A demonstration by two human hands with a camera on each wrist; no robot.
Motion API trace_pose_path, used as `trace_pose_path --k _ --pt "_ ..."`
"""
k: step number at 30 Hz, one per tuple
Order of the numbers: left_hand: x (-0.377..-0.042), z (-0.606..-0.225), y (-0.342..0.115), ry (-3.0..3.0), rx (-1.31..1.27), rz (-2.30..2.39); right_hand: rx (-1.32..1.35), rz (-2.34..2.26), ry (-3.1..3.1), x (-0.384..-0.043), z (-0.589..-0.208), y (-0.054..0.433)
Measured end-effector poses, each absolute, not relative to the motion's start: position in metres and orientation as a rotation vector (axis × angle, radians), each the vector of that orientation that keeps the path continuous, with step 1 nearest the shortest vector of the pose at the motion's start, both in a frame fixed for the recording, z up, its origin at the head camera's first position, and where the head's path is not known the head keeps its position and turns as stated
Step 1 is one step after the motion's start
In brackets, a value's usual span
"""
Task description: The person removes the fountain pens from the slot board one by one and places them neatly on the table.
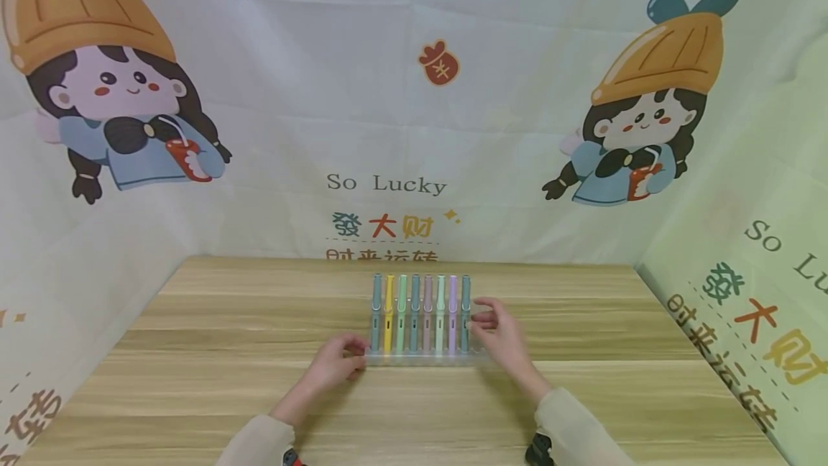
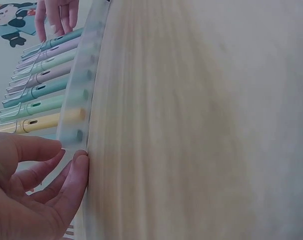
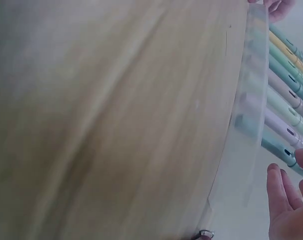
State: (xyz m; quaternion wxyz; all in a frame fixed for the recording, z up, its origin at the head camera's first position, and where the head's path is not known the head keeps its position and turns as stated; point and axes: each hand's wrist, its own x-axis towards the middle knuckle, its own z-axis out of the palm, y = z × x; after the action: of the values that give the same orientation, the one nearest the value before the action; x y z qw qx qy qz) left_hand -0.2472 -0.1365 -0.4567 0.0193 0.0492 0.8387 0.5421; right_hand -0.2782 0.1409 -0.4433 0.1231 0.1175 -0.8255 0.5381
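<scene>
1. Evidently, in the head view, eight pens [image 1: 415, 315] stand side by side, clips uppermost, in a clear stand [image 1: 423, 361] on the wooden table [image 1: 226, 308]. The left hand [image 1: 336, 360] is at the stand's left end; the right hand [image 1: 503, 340] is at the rightmost teal pen [image 1: 466, 316]. The step seems to be tending that end pen — best done with the stand steadied from the left and only light contact on the right. The transparent back is hard to make out, and the sleeves [image 1: 259, 441] run out of frame.

2. From the left wrist, two fingertips meet the corner of the front ledge [image 2: 92, 50], a gap between them; whether they pinch it, I cannot tell. A low, even press would suit, since a tug could unsettle the row. The left-end pen [image 2: 71, 136] is largely covered by the hand.

3. From the right wrist, thumb and fingers are apart around the end pen, with no closed grip showing. Any adjustment calls for a gentle barrel pinch — clear of the neighbouring lilac pen [image 3: 279, 121]. The thumb hides some of the cap, and a small dark piece [image 3: 205, 234] at the lower edge is unidentifiable.
</scene>
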Motion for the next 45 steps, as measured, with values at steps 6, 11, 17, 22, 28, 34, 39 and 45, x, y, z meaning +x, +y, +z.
trace_pose_path --k 6,11,17,22,28,34,39,45 --pt "-0.246 -0.454 -0.135 2.604 0.127 1.676 0.371 1.543 -2.41 -0.28 -0.444 0.136" --pt "-0.246 -0.455 -0.136 2.6 0.14 1.693 0.376 1.52 -2.417 -0.282 -0.444 0.133" --pt "-0.246 -0.455 -0.136 2.598 0.143 1.694 0.353 1.496 -2.433 -0.284 -0.444 0.131" --pt "-0.245 -0.454 -0.135 2.598 0.135 1.691 0.339 1.491 -2.44 -0.285 -0.445 0.13" --pt "-0.245 -0.454 -0.135 2.597 0.144 1.695 0.338 1.489 -2.421 -0.285 -0.445 0.13" --pt "-0.245 -0.455 -0.136 2.595 0.151 1.696 0.331 1.54 -2.38 -0.285 -0.443 0.13" --pt "-0.246 -0.455 -0.135 2.589 0.145 1.696 0.314 1.616 -2.33 -0.284 -0.437 0.13" --pt "-0.246 -0.454 -0.135 2.59 0.132 1.693 0.292 1.606 -2.331 -0.282 -0.431 0.134"
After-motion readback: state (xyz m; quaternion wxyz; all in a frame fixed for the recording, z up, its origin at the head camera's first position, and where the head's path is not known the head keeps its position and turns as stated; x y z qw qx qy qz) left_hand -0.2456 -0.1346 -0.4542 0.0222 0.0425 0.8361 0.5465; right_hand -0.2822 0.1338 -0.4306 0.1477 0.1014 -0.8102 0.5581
